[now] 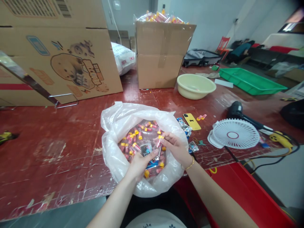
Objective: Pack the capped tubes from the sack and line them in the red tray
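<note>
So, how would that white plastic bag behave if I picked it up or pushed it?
The white plastic bag is probably floppy, since its rim lies in loose folds. It may sag when lifted, given the many yellow-capped tubes inside. Those tubes would likely shift or spill if it tipped, because its mouth is wide open.
</note>
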{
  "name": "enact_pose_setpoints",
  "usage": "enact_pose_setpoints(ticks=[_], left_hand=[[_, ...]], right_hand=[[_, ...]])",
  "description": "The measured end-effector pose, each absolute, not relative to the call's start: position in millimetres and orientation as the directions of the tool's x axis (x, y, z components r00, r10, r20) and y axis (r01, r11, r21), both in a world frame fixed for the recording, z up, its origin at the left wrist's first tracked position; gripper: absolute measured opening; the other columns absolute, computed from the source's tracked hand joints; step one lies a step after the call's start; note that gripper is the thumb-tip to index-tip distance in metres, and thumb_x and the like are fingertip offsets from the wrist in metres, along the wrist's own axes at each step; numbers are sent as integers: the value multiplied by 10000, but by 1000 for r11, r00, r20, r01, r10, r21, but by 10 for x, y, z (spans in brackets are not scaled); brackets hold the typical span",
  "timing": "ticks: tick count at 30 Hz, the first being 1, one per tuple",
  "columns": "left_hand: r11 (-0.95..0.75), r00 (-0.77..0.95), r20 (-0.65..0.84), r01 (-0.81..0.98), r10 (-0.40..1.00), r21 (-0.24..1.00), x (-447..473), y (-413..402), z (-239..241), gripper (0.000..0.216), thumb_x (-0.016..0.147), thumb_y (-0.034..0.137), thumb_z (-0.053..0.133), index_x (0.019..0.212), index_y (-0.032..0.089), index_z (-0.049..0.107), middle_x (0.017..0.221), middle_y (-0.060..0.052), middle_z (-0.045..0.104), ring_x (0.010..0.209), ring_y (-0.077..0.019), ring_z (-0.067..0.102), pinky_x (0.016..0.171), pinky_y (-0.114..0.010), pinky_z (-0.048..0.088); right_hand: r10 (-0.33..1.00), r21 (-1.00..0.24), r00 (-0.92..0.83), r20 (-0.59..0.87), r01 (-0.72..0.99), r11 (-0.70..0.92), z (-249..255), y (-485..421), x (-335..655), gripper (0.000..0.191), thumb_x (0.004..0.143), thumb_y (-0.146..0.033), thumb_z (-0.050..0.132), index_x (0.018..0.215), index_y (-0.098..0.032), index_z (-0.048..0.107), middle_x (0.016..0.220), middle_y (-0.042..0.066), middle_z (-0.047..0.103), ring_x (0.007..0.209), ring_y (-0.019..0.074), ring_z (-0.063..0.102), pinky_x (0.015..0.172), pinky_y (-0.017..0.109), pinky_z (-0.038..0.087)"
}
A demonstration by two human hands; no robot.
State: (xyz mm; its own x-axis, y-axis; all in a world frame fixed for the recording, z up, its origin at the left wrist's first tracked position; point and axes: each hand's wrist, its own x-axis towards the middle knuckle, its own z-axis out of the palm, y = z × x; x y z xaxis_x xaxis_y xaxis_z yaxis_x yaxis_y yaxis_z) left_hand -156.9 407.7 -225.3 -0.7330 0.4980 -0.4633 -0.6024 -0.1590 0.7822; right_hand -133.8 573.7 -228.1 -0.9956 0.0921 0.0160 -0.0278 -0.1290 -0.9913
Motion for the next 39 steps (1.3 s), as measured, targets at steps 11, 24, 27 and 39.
enact_pose_setpoints(ticks=[11, 24, 27, 39], left_hand=[[-223, -723, -450, -626, 523, 747, -1575, 4167, -2206, 428, 703, 310, 789, 1058, 101, 673, 898, -104, 736, 799, -193, 692, 768, -280, 554], [-234, -748, -410, -588, 522, 775, -1542, 4145, -2261, 447, 648, 287, 825, 1035, 115, 685, 924, -94, 740, 877, -203, 685, 842, -286, 524], [-193, -747, -439, -590, 500, 784, -1537, 4147, -2264, 452, 603, 315, 851, 975, 113, 689, 885, -94, 743, 816, -206, 694, 759, -273, 547], [-162, -758, -524, -616, 389, 771, -1669, 4140, -2220, 266, 822, 124, 606, 1083, 120, 652, 1160, -140, 685, 944, -234, 698, 771, -334, 608]], right_hand=[[190, -974, -966, 178, -145, 174, -2435, 5369, -1070, 618, 643, -167, 722, 1102, -285, 326, 972, 12, 516, 832, 170, 607, 667, 315, 568], [203, -934, -928, 312, -261, 245, -2472, 5408, -1025, 619, 635, -145, 730, 1107, -261, 347, 1079, 48, 455, 1018, 197, 544, 905, 370, 495], [182, -957, -944, 276, -252, 144, -2453, 5451, -1054, 560, 644, -224, 776, 1074, -260, 419, 1039, 40, 508, 984, 202, 561, 875, 373, 511], [921, -923, -275, 274, 195, 333, -2984, 6957, 591, 292, 792, -446, 668, 907, -190, 583, 854, 31, 635, 755, 147, 599, 711, 302, 506]])
